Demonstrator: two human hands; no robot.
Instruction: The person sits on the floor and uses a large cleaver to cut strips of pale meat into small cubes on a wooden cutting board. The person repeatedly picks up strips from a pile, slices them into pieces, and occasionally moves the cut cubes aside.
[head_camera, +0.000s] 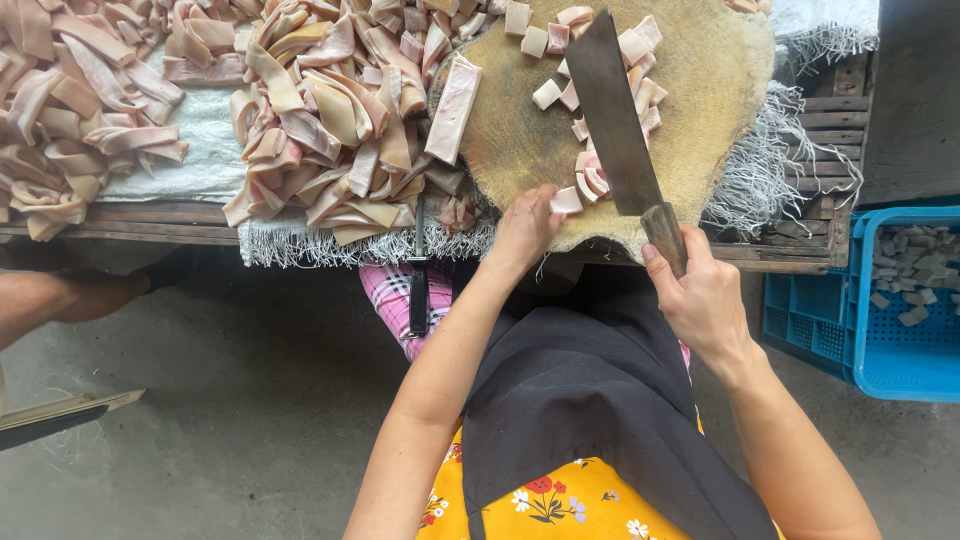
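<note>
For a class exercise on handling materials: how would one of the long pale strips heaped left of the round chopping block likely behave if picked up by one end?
Probably floppy: the strips lie curled and draped over one another. Possibly slippery, since their surfaces look smooth and slightly glossy. Likely light and unlikely to roll, being thin and flat.

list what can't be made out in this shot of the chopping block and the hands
Head view only:
- Left hand: fingertips curl over the block's near edge, so its grip is hidden.
- Cleaver: handle mostly covered by the right hand.
- Strip pile: cut off by the top edge.
- Blue crate: cut off at right; contents too small to identify.
</note>
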